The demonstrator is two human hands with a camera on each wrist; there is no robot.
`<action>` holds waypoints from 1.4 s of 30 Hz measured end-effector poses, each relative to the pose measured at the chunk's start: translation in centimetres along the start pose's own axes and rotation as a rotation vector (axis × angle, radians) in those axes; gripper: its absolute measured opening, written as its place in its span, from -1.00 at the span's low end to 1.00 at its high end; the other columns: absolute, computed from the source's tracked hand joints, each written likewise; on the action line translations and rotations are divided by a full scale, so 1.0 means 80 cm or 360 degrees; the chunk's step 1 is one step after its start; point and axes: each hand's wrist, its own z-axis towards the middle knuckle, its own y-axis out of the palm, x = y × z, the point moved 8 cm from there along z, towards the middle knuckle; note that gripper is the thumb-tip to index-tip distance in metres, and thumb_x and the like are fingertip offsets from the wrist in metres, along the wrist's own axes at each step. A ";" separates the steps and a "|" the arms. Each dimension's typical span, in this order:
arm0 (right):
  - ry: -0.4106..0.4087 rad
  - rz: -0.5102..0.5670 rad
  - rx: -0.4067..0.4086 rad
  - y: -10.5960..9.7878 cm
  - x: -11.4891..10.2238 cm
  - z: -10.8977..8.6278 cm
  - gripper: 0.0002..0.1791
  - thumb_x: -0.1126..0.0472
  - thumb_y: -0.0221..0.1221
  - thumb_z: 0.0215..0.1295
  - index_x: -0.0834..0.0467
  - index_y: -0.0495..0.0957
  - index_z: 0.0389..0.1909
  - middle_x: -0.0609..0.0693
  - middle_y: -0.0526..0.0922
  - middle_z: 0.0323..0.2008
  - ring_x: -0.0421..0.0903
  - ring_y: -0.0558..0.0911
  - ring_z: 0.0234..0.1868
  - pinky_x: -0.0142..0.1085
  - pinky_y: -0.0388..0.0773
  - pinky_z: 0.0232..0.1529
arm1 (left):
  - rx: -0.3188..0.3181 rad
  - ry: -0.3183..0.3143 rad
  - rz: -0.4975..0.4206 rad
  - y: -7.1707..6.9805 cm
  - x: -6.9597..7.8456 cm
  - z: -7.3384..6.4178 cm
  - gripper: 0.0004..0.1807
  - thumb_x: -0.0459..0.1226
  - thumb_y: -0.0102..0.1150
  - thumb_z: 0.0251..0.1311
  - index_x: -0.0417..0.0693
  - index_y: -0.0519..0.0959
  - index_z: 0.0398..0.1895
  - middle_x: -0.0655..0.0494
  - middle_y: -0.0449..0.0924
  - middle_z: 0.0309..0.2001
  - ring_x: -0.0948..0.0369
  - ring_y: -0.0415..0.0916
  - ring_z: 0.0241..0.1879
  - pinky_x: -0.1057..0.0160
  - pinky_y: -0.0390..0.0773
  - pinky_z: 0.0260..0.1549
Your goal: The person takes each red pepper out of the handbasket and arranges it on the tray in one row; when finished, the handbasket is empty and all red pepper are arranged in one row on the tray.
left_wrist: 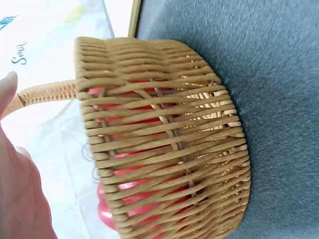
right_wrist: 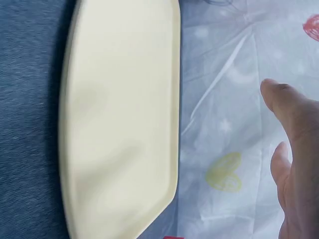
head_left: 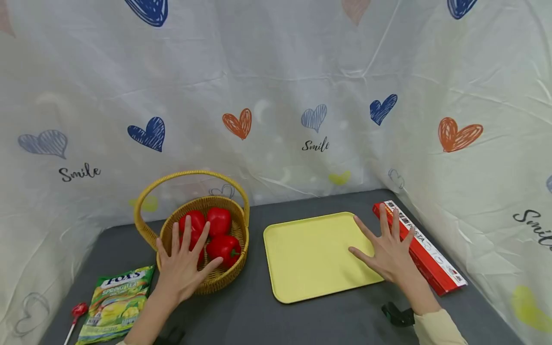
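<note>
My left hand [head_left: 178, 266], fingers spread and holding nothing, hovers over the near left side of a wicker basket [head_left: 235, 275] with a tall arched handle. Inside the basket lie several red bell peppers [head_left: 223, 249], partly hidden behind my fingers. In the left wrist view the basket [left_wrist: 164, 139] shows its woven side, with red showing through the gaps. My right hand [head_left: 388, 251] is also spread and holds nothing, above the right edge of a yellow tray [head_left: 315, 258]. The tray [right_wrist: 119, 99] fills much of the right wrist view, below that hand.
A red pasta box [head_left: 431, 263] lies along the table's right side, partly behind my right hand. To the left are a green candy bag [head_left: 116, 302] and a red lollipop [head_left: 79, 310]. A white curtain [head_left: 276, 96] printed with hearts hangs behind the grey table [head_left: 276, 321].
</note>
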 end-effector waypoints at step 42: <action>-0.0515 0.0902 -0.0428 0.062 0.085 -0.049 -0.61 0.00 0.42 -0.01 0.19 0.73 -0.23 0.42 0.52 0.05 -0.35 0.55 0.05 -0.52 0.60 -0.27 | -0.0611 0.0437 -0.0448 0.048 0.017 0.068 -0.25 -0.32 0.53 -0.14 -0.11 0.44 0.21 -0.11 0.44 0.16 -0.11 0.42 0.10 -0.13 0.55 -0.04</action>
